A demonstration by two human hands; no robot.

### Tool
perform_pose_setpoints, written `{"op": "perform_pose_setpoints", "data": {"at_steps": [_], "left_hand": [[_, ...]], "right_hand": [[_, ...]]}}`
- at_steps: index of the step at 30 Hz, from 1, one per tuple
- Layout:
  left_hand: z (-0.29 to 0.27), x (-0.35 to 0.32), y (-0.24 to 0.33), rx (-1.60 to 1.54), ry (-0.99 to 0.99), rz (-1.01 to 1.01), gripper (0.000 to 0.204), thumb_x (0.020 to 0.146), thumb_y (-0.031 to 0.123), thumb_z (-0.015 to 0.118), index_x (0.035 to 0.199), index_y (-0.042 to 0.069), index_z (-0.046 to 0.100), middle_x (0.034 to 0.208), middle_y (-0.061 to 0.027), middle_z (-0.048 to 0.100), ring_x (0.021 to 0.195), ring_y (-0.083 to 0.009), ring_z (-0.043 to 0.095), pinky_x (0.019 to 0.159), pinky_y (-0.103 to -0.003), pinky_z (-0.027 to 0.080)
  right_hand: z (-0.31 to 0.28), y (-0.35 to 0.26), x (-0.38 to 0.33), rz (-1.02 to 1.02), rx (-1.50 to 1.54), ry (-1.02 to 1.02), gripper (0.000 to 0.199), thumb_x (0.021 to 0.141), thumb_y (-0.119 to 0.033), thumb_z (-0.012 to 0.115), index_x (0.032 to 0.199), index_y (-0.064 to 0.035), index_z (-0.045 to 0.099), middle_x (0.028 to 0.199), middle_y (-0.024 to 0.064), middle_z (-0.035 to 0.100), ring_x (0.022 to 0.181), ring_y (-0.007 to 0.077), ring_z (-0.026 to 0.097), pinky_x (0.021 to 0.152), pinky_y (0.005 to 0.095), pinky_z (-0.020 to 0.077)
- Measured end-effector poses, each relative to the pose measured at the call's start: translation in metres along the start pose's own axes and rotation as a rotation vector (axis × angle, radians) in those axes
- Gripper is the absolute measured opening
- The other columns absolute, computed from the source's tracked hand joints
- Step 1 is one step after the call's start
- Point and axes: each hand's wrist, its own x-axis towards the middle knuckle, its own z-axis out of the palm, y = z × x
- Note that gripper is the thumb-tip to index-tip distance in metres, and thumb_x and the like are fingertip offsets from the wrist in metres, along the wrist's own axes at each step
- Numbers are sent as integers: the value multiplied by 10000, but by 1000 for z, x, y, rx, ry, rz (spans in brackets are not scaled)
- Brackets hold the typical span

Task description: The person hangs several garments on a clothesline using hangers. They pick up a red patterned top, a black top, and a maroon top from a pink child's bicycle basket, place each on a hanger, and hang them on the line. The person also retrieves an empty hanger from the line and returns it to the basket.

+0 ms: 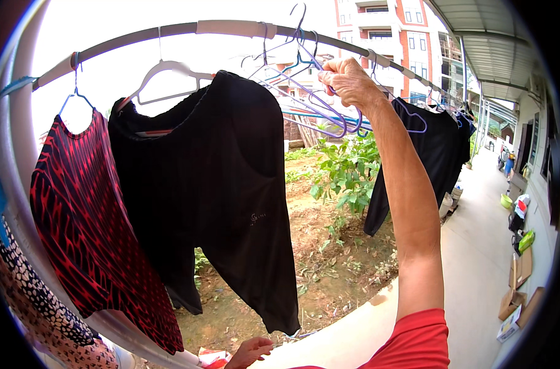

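My right hand [349, 81] is raised to the rail, its fingers closed round a purple wire clothes hanger [329, 103]. Several more bare hangers, blue and pale purple, overlap beside it. My left hand [250, 353] is low at the bottom edge, below the hem of a black garment; its fingers are partly visible, loosely apart, with nothing seen in them. That black garment [231, 166] hangs from a white hanger [169, 77]. To its left a red and black patterned garment [95, 215] hangs on a blue hanger [76, 98].
A curved metal rail [138, 37] spans the top. More black clothing [418, 154] hangs farther right. Behind are soil and a leafy plant [351, 175]. A concrete walkway [464, 246] runs along the right, with cardboard boxes [520, 267] by the wall. Patterned fabric [40, 289] hangs far left.
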Motion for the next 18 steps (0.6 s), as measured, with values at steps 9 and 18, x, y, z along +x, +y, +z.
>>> {"op": "perform_pose_setpoints", "data": {"at_steps": [9, 18], "left_hand": [[-10, -7, -7, 51, -48, -25, 292, 831, 253, 645, 1032, 50, 586, 919, -26, 631, 815, -113, 587, 694, -246, 463], [-4, -10, -19, 92, -228, -64, 199, 823, 174, 643, 978, 54, 612, 880, -28, 638, 748, -96, 588, 622, -220, 457]], "right_hand": [[-36, -19, -76, 75, 146, -21, 155, 872, -95, 550, 792, 31, 594, 578, -21, 505, 519, 37, 418, 493, 216, 344], [-75, -34, -215, 247, 136, 84, 121, 891, -80, 534, 857, 27, 580, 638, -31, 497, 559, 32, 425, 501, 190, 349]]}}
